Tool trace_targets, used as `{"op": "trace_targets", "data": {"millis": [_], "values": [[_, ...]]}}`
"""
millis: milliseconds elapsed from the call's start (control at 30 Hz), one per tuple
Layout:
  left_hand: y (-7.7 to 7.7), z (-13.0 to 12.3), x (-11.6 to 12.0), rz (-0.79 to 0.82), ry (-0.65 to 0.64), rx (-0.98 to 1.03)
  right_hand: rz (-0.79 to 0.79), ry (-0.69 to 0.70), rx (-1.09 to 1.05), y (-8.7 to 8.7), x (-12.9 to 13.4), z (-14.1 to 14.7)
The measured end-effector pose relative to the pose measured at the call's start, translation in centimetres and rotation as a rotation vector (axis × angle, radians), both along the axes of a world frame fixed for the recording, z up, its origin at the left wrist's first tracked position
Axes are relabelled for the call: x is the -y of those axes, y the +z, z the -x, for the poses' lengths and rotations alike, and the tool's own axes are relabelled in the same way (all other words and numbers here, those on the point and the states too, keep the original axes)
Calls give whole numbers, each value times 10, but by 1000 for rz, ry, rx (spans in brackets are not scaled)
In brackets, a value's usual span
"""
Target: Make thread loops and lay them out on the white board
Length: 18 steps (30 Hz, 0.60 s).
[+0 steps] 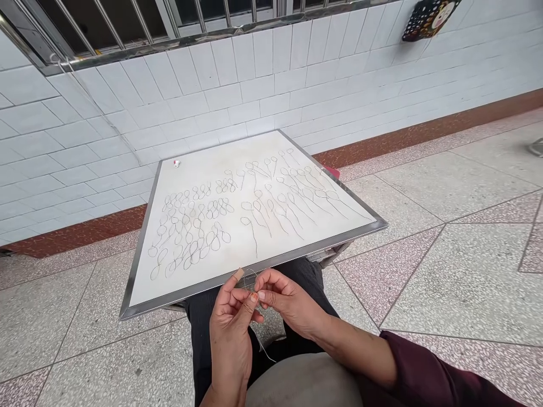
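Note:
Just in front of the table's near edge, my left hand (232, 316) and my right hand (284, 297) meet fingertip to fingertip. Between them they pinch a thin wire (266, 353), its upper part bent into a loop and its tail hanging down toward my lap. A tan strip of tape (240, 274) wraps one left fingertip. On the white tabletop (203, 169) lie several wire pieces with one loop and a straight tail (253, 237). To their left are rows of wires shaped into double loops (215, 240).
A small white and red object (176, 164) lies near the table's far left corner. The metal table edge (178, 298) faces me. Behind the table stands a white tiled wall (263, 85) with a barred window. A dark patterned holder (430, 20) hangs at upper right.

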<state>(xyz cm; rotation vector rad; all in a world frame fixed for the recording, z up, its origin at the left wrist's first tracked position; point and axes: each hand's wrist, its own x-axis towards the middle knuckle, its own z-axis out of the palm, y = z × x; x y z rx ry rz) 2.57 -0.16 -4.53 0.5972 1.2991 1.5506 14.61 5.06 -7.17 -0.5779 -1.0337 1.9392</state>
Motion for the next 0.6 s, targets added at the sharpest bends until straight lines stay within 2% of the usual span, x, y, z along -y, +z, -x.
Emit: {"op": "trace_targets", "data": {"millis": [167,333,600], "values": [[-5,1,3,-17,9,-90,-51,22,4,5,1,-4],[-6,2,4,2,22,-167,-126,-93,110,8,-3,-4],[-8,4,0,24,-106,-110,-188,-136,178,4,-6,-8]]}}
